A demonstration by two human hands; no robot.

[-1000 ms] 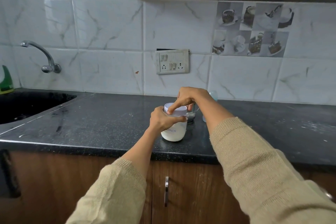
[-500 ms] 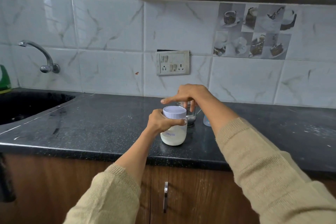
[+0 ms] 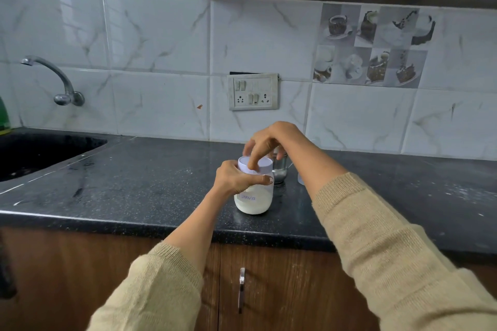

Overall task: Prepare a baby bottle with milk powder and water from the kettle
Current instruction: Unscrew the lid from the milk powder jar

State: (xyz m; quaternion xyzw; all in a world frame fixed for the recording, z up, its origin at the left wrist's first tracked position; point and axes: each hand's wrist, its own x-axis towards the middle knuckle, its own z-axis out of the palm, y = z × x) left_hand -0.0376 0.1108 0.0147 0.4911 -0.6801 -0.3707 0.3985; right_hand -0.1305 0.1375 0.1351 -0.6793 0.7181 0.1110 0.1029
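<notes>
A glass jar of white milk powder (image 3: 254,200) with a handwritten label stands on the black counter (image 3: 150,185) near its front edge. My left hand (image 3: 236,179) grips the jar round its upper part. My right hand (image 3: 269,142) hovers over the jar's pale lilac lid (image 3: 262,165), fingers curled down onto the lid's top and rim. Behind the jar stands a small clear glass container (image 3: 279,170), partly hidden by my right hand. A small pale blue object (image 3: 301,179) peeks out beside my right forearm. No kettle is in view.
A dark sink (image 3: 35,154) with a metal tap (image 3: 53,80) lies at the left, a green object (image 3: 4,115) beside it. A switch socket plate (image 3: 252,91) sits on the tiled wall. Below the counter are wooden cabinet doors with a metal handle (image 3: 242,290).
The lid, tilted on the jar a second ago, now sits flat on it. My right hand lifted off briefly with a finger pointing, then came back down onto the lid.
</notes>
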